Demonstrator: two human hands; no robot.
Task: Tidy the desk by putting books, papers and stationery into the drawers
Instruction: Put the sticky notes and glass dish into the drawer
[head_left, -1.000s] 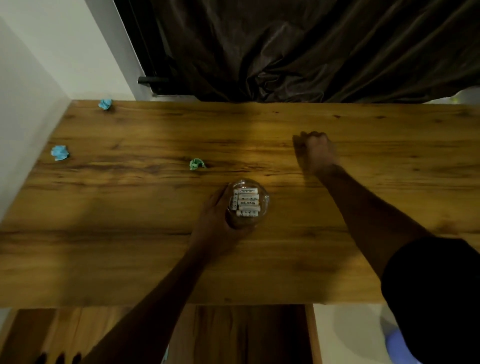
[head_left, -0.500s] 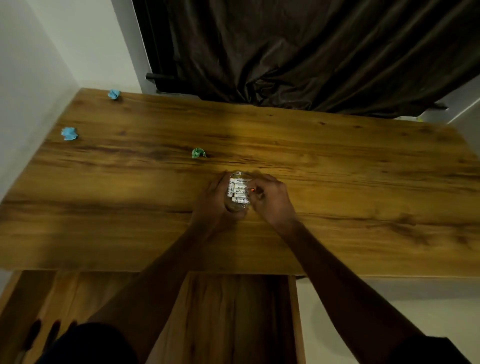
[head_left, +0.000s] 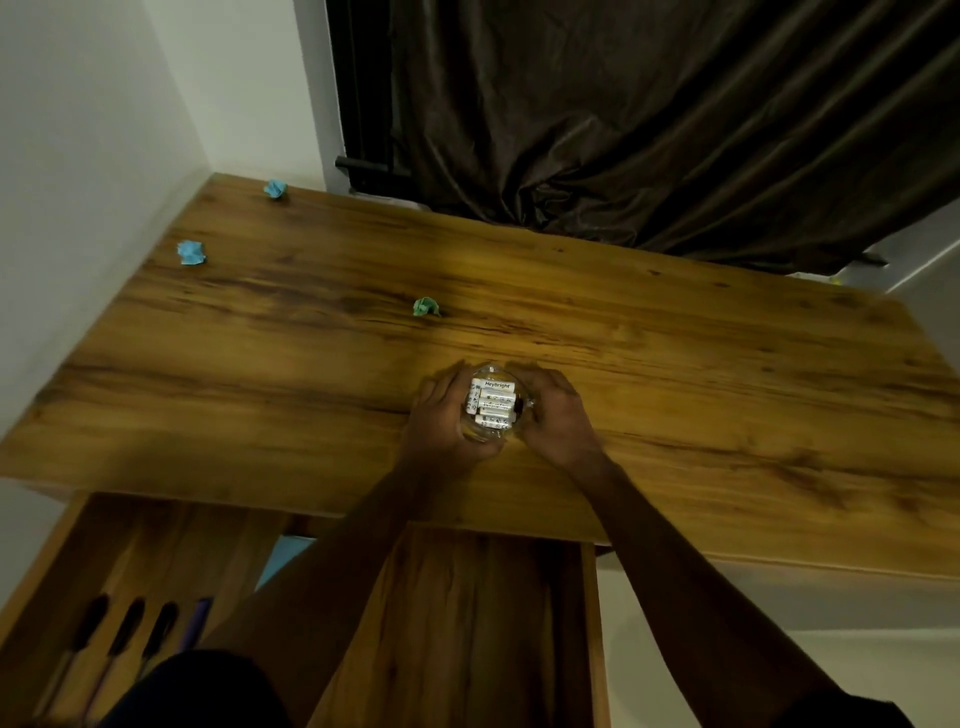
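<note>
**Both hands wrapped round a glass bowl of batteries**

The left hand and right hand curl close round opposite sides of a small clear glass bowl, on or just above the desk. White batteries lie in the bowl between the two hands. Just beyond the left hand sits a green paper ball. Two blue paper balls lie farther left. Beneath the forearms one drawer stands open, and another drawer left of the left forearm holds pens.

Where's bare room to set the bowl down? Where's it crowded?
Widest bare patch: desk right of the right hand, up to the curtain. Also the near strip left of the left hand, and the middle drawer. Crowded: paper balls farther back left, pens in left drawer.
</note>
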